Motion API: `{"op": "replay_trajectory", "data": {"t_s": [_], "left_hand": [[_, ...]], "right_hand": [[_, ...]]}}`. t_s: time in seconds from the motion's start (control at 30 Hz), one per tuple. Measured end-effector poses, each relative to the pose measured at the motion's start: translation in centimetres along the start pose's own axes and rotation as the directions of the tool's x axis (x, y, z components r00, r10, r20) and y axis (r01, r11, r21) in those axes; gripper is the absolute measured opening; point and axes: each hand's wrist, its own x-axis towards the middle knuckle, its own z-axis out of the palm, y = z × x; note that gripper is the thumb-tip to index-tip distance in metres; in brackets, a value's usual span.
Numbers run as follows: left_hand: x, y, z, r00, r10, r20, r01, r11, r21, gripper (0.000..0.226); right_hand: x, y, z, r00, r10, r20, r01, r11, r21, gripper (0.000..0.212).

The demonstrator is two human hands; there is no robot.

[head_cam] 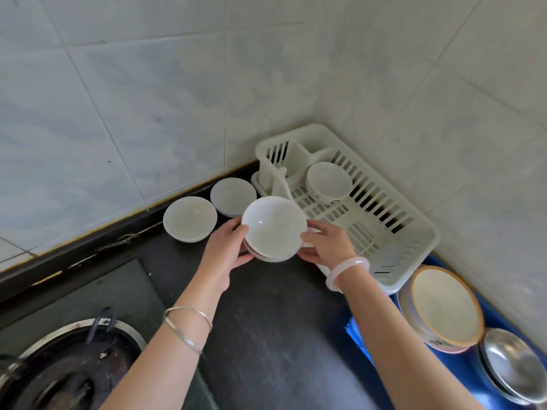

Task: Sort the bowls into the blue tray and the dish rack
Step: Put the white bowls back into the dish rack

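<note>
A white bowl (pixel 273 227) is held above the dark counter between both hands, seemingly stacked on another bowl beneath it. My left hand (pixel 228 250) grips its left rim; my right hand (pixel 324 247) grips its right rim. Right behind it stands the white plastic dish rack (pixel 393 232), with one patterned bowl (pixel 328 182) tilted inside. Two more white bowls (pixel 189 218) (pixel 232 195) sit on the counter by the wall. At lower right the blue tray (pixel 488 303) holds a large orange-rimmed bowl (pixel 444 307) and a metal bowl (pixel 515 365).
A gas stove burner (pixel 68 371) lies at the lower left. Tiled walls (pixel 148 99) meet in a corner behind the rack. The dark counter (pixel 278 335) stretches between my forearms.
</note>
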Motion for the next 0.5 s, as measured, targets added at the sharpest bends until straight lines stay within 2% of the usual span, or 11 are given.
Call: {"op": "replay_trajectory", "data": {"t_s": [0.17, 0.33, 0.5], "left_hand": [[0.7, 3.2, 7.1, 0.986, 0.017, 0.168, -0.021, 0.999, 0.024, 0.021], [2.4, 4.1, 14.3, 0.95, -0.035, 0.311, 0.006, 0.996, 0.093, 0.031], [4.7, 2.0, 19.1, 0.925, -0.14, 0.354, 0.077, 0.979, 0.187, 0.038]], "right_hand": [[0.5, -2.5, -6.9, 0.991, -0.069, -0.118, 0.065, 0.997, -0.037, 0.03], [3.1, -2.5, -13.0, 0.98, 0.038, -0.197, -0.026, 0.998, 0.064, 0.019], [6.6, -0.3, -16.2, 0.968, 0.095, -0.232, -0.127, 0.984, -0.127, 0.019]]}}
